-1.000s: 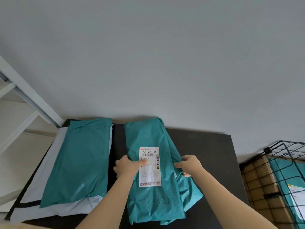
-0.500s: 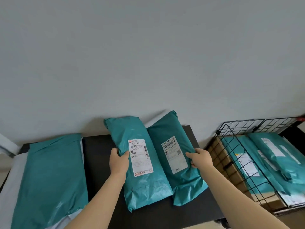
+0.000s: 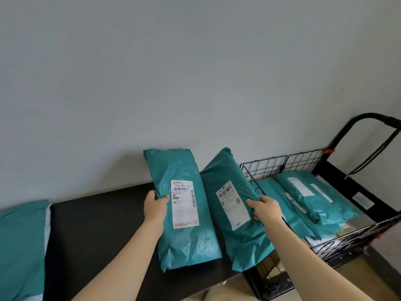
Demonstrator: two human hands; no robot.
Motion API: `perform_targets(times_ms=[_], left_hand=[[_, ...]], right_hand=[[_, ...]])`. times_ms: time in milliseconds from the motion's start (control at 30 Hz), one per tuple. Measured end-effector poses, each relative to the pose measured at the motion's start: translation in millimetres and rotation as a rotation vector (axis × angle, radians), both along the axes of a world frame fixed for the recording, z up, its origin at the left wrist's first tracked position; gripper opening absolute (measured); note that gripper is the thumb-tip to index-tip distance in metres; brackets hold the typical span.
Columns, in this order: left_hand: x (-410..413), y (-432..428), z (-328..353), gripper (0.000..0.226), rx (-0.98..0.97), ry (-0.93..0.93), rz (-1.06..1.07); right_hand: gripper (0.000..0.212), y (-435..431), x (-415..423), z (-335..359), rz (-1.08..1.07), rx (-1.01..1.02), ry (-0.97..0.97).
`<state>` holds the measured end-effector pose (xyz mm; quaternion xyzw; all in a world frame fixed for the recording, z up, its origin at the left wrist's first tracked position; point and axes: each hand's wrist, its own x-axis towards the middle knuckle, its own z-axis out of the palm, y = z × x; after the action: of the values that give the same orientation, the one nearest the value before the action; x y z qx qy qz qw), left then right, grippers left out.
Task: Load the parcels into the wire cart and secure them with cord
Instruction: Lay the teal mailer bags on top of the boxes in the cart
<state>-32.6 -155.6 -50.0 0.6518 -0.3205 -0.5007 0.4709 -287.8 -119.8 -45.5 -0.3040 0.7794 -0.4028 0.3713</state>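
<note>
Right now two teal parcels are in hand. The left parcel (image 3: 188,242) is held over the table's right end, label up. The left hand (image 3: 155,208) grips its left edge, thumb curled on top beside the label and fingers underneath. The right parcel (image 3: 243,242) sits just beside it and leans toward the cart (image 3: 282,164), its lower end past the table's edge. The right hand (image 3: 265,210) pinches its right edge, thumb on top and fingers tucked below. Both parcels seem to be off the table (image 3: 97,224), though the contact underneath is hidden.

Inside the cart, just right of the table, several loaded parcels (image 3: 308,198) already lie stacked flat over what looks like cardboard. Loading looks to be well under way. These two probably go in next, and the right one is nearer.

One more teal parcel, the far parcel (image 3: 19,246), remains at the table's left end, lying on a pale mailer (image 3: 47,224). Both likely still need loading.

No cord crosses the load yet, so securing is still to be done. A dark strap (image 3: 373,153) hangs from the cart's handle (image 3: 368,118). Whether it is the cord cannot be told.
</note>
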Motion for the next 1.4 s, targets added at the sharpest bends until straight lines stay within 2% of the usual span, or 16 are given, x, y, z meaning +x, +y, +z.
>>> perform_targets(times_ms=[133, 267, 500, 767, 1000, 1167, 1267, 1400], left_hand=[[-94, 8, 9, 0.008, -0.022, 0.011, -0.050], [-184, 8, 17, 0.008, -0.053, 0.018, -0.085], [-290, -2, 26, 0.013, -0.068, -0.015, -0.108], [-360, -64, 8, 0.012, -0.050, -0.051, -0.129], [-414, -117, -39, 0.014, 0.098, -0.070, -0.150], [-435, -130, -78, 0.009, 0.205, -0.133, -0.142], [-445, -136, -96, 0.009, 0.263, -0.136, -0.120], [-456, -145, -117, 0.011, 0.316, -0.180, -0.095]], right_hand=[[0.008, 16, -72, 15, -0.062, -0.081, -0.074], [0.007, 26, -150, 27, -0.085, -0.130, -0.053], [0.005, 22, -258, 33, -0.143, -0.158, -0.039], [0.008, -27, -334, 6, -0.208, -0.122, -0.061], [0.005, -77, -389, -26, -0.226, 0.005, -0.104], [0.019, -102, -412, -65, -0.320, 0.130, -0.296], [0.009, -118, -425, -85, -0.311, 0.207, -0.395], [0.033, -141, -437, -115, -0.163, 0.335, -0.437]])
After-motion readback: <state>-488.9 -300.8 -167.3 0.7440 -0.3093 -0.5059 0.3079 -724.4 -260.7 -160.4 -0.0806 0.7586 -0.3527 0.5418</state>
